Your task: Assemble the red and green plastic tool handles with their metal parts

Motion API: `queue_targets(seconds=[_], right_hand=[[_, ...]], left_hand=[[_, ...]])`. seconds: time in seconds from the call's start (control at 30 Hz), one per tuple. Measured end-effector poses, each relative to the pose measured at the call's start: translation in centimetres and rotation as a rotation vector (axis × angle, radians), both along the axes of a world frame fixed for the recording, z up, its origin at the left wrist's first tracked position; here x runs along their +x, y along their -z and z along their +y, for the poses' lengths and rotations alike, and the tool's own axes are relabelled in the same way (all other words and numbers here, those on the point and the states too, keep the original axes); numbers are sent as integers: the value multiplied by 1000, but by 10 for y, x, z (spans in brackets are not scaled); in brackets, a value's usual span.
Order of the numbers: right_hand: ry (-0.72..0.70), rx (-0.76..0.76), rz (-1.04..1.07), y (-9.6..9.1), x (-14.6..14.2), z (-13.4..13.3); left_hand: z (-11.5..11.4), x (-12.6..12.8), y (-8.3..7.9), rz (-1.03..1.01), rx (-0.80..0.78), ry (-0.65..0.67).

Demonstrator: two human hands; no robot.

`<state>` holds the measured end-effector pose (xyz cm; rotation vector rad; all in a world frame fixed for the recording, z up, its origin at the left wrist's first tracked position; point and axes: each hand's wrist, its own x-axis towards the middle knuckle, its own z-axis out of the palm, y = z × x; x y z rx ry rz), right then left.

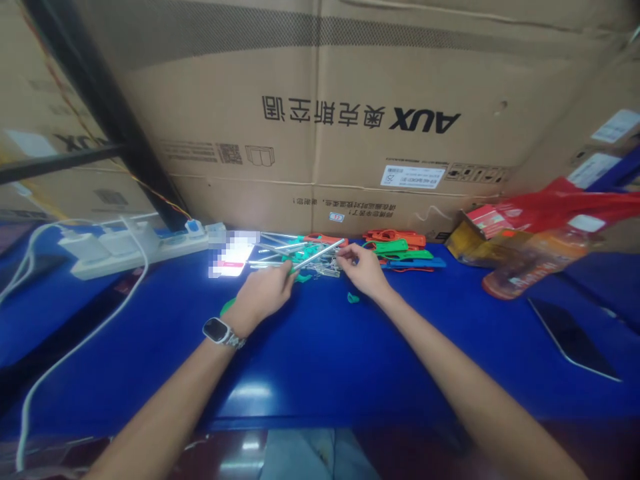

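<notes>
My left hand is closed around the green end of a slim silver metal tube, like that of a stick lighter, which slants up to the right. My right hand is pinched near the tube's far end; anything between its fingertips is too small to make out. Below the tube lies a heap of small metal pieces and green parts. More silver tubes and an orange handle lie behind. A green scrap rests nearer me.
Orange, green and blue plastic handles are stacked right of the heap. Further right are a bottle and a phone. A lit screen and a power strip stand left. A large carton walls the back.
</notes>
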<state>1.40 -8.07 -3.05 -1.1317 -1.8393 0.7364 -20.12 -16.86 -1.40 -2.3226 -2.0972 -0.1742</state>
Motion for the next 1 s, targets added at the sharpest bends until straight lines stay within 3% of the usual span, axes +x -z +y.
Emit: queue_targets(seconds=[0.13,0.23,0.37,0.5,0.63,0.83,1.0], right_hand=[[-66,212,-137,-10,11,-26],[-27,335,-413,-9,26,-58],[-30,261,-613,7,35,-85],[-156,257,-421,10,28,-70],[-52,268,-224,-4,37,-55],[-4,101,-631,-11,64,-81],[29,114,-679,-3,32,-81]], left_hand=[[0,1,1,25,-26,-15],[0,3,2,47,-43,-13],[-1,11,3,63,-56,5],[-4,15,3,81,-58,1],[-7,12,1,86,-86,-4],[-7,9,1,107,-117,5],[-6,11,3,116,-119,5]])
